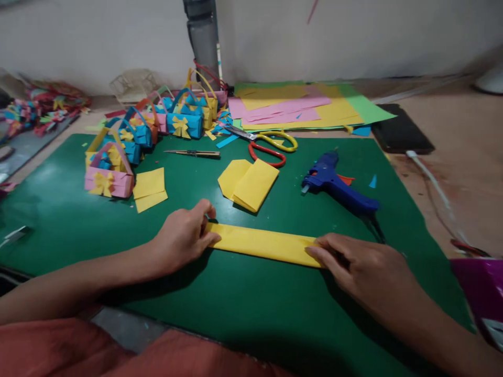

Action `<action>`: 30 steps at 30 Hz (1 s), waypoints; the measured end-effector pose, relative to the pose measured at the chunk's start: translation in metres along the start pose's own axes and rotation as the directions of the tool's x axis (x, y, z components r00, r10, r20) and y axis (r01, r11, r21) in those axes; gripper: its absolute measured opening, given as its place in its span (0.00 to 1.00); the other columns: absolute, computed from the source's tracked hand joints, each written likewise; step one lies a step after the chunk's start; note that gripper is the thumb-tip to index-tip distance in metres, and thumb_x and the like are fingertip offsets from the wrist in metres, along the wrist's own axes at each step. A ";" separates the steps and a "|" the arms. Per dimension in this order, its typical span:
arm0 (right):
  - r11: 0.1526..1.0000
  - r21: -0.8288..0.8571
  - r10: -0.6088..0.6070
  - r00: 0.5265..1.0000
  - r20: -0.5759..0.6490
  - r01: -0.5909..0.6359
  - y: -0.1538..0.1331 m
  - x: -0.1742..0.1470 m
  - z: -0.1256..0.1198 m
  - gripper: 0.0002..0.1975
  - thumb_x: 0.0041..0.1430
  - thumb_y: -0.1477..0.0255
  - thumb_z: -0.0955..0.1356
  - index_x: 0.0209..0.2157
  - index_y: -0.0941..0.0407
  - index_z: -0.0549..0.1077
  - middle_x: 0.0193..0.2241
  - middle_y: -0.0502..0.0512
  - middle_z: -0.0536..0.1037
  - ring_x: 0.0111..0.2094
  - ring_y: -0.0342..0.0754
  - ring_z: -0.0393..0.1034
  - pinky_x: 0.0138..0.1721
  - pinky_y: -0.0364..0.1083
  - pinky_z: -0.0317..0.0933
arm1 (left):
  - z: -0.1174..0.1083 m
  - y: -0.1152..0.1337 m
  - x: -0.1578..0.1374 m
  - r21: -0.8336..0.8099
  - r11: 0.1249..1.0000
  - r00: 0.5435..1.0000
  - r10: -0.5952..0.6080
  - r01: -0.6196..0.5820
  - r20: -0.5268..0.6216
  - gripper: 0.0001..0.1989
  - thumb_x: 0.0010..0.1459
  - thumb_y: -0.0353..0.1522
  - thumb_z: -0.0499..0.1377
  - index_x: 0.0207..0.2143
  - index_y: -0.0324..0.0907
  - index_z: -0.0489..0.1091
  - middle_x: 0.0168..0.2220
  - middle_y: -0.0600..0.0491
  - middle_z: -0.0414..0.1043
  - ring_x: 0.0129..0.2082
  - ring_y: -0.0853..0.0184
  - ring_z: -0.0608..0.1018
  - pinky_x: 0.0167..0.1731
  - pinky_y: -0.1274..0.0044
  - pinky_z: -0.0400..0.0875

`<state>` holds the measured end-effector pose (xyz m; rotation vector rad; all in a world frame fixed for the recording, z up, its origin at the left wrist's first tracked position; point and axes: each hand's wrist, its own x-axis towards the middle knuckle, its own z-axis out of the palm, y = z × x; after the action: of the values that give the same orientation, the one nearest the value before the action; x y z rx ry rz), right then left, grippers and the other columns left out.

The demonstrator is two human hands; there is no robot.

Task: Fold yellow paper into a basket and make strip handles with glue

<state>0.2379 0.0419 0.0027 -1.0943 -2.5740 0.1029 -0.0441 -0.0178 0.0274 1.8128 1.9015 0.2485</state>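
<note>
- A long folded yellow paper strip (262, 244) lies flat on the green cutting mat (243, 314) that covers the worktop, right in front of the person.
- Its long axis runs nearly left to right, dipping slightly toward the person at the right end.
- The left hand (183, 236) sits at the strip's left end, fingers curled down, with the fingertips pressing on the paper edge; it pins the strip rather than lifting it.
- The right hand (363, 267) sits at the opposite end, fingers stretched flat and low, the tips resting on the strip's right end; the hand is mostly open and presses down, gripping nothing.
- So each hand touches its own end, and the bare middle of the strip lies between them, about as near to one as to the other.
- Just beyond the strip, toward the wall, lies a folded yellow sheet (249, 184), apart from it.
- A blue glue gun (338, 186) lies beyond the right hand, its nozzle pointing left; it is near the strip's right end but not touching it.
- Scissors with yellow and red handles (267, 144) and a slim craft knife (193, 153) lie farther back on the mat.
- Small paper baskets (133, 141) in pink, blue and yellow cluster at the far left, well apart from both hands.
- Loose coloured paper sheets (298, 107) are stacked by the wall.
</note>
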 end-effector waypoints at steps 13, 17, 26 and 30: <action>0.994 -0.038 -0.101 0.995 -0.017 0.101 0.000 0.007 -0.005 0.19 0.65 0.65 0.56 0.24 0.53 0.70 0.18 0.49 0.76 0.16 0.42 0.69 0.17 0.42 0.57 | 0.008 -0.011 -0.006 -0.027 0.991 0.976 0.126 -0.132 -0.175 0.11 0.52 0.27 0.59 0.36 0.41 0.58 0.22 0.60 0.67 0.23 0.71 0.70 0.27 0.78 0.63; 0.988 -0.089 -0.132 0.990 -0.058 0.126 0.000 0.008 -0.004 0.21 0.65 0.66 0.55 0.23 0.53 0.69 0.16 0.47 0.75 0.13 0.42 0.67 0.14 0.42 0.54 | 0.009 -0.012 -0.004 -0.009 0.984 0.962 0.174 -0.180 -0.211 0.09 0.52 0.26 0.57 0.33 0.41 0.58 0.21 0.61 0.64 0.21 0.73 0.66 0.25 0.80 0.60; 0.981 -0.135 -0.152 0.986 -0.067 0.142 -0.002 0.010 -0.002 0.21 0.65 0.66 0.54 0.22 0.54 0.68 0.14 0.47 0.73 0.12 0.43 0.66 0.13 0.42 0.54 | 0.010 -0.013 -0.004 0.118 0.963 0.928 0.264 -0.241 -0.263 0.07 0.52 0.27 0.58 0.30 0.41 0.59 0.21 0.60 0.65 0.22 0.72 0.67 0.25 0.80 0.60; 0.978 -0.142 -0.163 0.984 -0.069 0.152 -0.001 0.009 -0.001 0.22 0.65 0.66 0.54 0.22 0.54 0.68 0.14 0.47 0.73 0.11 0.43 0.65 0.13 0.42 0.53 | 0.009 -0.012 -0.004 0.138 0.951 0.909 0.305 -0.277 -0.283 0.06 0.52 0.26 0.58 0.29 0.41 0.61 0.21 0.59 0.67 0.22 0.73 0.68 0.25 0.81 0.60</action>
<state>0.2321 0.0476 0.0061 -0.9138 -2.6147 -0.1544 -0.0507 -0.0250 0.0145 2.2318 1.8538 0.5769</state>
